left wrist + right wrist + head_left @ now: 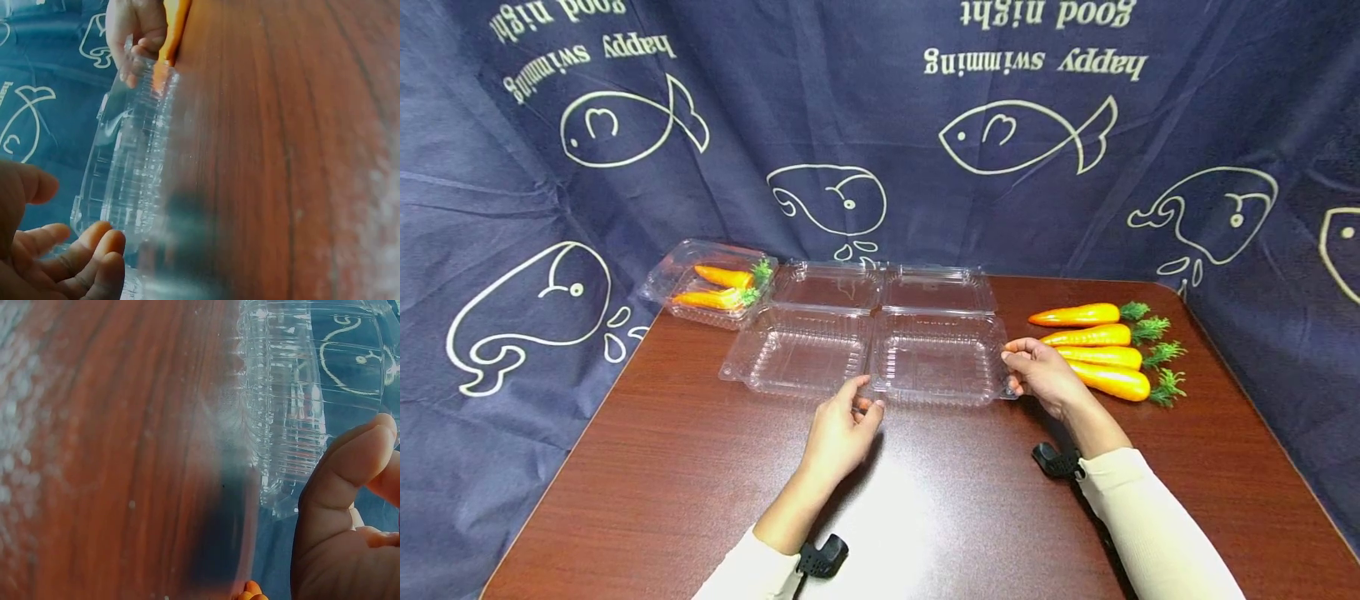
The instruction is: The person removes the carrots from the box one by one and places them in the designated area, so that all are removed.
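A clear plastic clamshell box [936, 358] stands with its lid folded back on the brown table. My right hand [1043, 377] pinches its right rim between thumb and fingers, beside the carrots. At the box's front left corner is my left hand [842, 429], its thumb and fingers apart with nothing between them. In the left wrist view, the fingertips of the left hand [69, 256] overlap the near end of the box [128, 162]. The right wrist view shows the thumb of the right hand [344, 506] up at the rim.
A second clear clamshell box [808, 354], lid back, adjoins on the left. Farther left, another clear box [700, 315] contains two carrots [722, 277]. Several carrots [1101, 358] with green tops lie at the right. A blue printed cloth [880, 100] hangs behind the table [700, 467].
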Demonstrator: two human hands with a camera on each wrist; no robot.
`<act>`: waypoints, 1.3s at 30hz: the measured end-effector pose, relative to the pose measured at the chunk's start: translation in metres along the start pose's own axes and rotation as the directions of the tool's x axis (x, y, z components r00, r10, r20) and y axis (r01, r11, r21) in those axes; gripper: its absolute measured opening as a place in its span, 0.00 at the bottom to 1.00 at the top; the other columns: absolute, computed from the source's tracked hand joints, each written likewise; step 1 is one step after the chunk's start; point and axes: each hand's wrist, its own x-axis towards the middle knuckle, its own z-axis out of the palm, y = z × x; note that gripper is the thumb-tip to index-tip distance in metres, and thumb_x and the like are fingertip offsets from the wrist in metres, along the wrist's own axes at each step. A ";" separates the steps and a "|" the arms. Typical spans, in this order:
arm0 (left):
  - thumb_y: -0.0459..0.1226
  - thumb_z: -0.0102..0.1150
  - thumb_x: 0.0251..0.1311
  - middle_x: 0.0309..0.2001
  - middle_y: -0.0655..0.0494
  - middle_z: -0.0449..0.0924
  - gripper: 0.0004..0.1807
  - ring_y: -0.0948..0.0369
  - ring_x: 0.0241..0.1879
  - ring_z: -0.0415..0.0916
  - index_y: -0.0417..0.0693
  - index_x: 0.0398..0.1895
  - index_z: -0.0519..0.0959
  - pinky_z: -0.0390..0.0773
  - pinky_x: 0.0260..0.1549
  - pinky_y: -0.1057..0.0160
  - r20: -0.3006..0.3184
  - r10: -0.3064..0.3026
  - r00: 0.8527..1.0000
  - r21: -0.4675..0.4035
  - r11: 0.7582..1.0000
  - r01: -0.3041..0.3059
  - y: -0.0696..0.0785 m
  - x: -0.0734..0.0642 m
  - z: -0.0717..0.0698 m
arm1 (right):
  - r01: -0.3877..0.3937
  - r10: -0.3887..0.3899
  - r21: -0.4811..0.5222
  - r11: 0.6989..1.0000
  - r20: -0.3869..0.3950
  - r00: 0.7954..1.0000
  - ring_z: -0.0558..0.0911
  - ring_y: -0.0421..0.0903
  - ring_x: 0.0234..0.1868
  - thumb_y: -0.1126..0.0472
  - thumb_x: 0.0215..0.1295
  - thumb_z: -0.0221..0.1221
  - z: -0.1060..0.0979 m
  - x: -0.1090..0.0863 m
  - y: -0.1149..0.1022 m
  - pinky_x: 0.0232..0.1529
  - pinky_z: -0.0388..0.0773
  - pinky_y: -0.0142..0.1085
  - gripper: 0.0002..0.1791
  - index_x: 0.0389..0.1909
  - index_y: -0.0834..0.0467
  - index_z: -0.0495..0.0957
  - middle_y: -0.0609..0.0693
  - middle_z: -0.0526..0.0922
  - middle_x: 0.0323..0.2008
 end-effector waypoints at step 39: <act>0.33 0.57 0.67 0.26 0.52 0.78 0.18 0.47 0.24 0.78 0.38 0.59 0.73 0.77 0.23 0.61 0.267 0.029 0.963 -0.282 0.958 0.049 -0.004 0.016 -0.041 | -0.002 0.002 -0.008 1.000 -0.002 1.000 0.72 0.36 0.17 0.67 0.75 0.49 -0.001 -0.001 0.001 0.19 0.71 0.27 0.13 0.53 0.70 0.61 0.44 0.68 0.24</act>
